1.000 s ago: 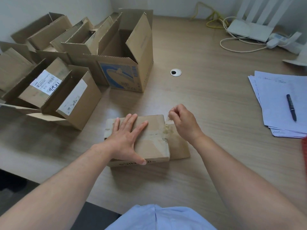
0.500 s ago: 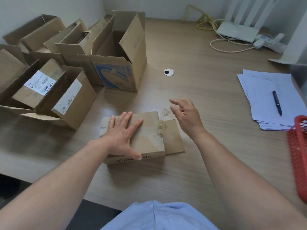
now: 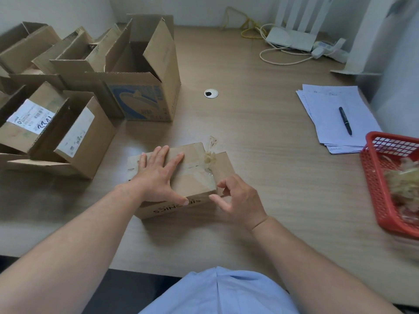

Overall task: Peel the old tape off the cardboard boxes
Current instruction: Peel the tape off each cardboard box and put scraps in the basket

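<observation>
A small flat cardboard box (image 3: 195, 177) lies in front of me on the wooden desk, with one side flap lying open to the right. Old clear tape (image 3: 209, 158) runs across its top near the right edge, and one loose end sticks up at the far side. My left hand (image 3: 159, 175) lies flat on the box top, fingers spread. At the box's near right corner is my right hand (image 3: 235, 198), thumb and forefinger apart by the tape's near end, holding nothing.
Several opened cardboard boxes (image 3: 140, 82) fill the left side of the desk. A red mesh basket (image 3: 381, 191) with crumpled tape scraps stands at the right edge. Papers with a pen (image 3: 345, 120) lie beyond it, a router and cables at the back.
My right hand let go of the tape's far end, opened, and came down to the box's near right corner. My left hand stayed flat on the box. The view swung right, showing the basket.
</observation>
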`<move>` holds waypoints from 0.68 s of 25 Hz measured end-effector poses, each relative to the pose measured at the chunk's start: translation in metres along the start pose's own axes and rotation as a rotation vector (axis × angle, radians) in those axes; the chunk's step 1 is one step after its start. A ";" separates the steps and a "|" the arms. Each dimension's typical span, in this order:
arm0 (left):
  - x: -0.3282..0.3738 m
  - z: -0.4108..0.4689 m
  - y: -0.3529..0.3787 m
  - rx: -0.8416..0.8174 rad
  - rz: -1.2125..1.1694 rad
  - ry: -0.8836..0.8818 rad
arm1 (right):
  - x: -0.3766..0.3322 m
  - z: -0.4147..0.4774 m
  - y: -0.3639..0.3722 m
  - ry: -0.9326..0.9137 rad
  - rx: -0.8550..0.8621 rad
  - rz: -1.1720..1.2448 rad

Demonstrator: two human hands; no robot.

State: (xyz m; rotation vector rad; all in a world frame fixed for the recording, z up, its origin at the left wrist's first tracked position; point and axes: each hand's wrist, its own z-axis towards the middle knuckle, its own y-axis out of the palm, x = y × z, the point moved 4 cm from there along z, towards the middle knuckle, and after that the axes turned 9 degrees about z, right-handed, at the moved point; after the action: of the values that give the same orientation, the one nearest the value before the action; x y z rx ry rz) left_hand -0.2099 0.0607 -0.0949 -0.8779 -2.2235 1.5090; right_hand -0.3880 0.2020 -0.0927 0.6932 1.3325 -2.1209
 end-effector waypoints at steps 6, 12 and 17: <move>-0.002 0.002 0.002 -0.005 -0.016 0.010 | -0.009 -0.002 0.001 -0.047 0.080 -0.160; -0.004 0.002 0.003 -0.009 -0.011 -0.002 | -0.023 0.004 -0.002 -0.157 0.168 -0.373; -0.006 0.000 0.002 -0.006 -0.012 0.001 | -0.025 0.010 0.002 -0.100 0.130 -0.398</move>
State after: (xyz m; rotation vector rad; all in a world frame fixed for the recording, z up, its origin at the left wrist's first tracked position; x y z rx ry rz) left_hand -0.2050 0.0578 -0.0963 -0.8652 -2.2300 1.4971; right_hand -0.3699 0.1966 -0.0737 0.3866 1.3758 -2.5376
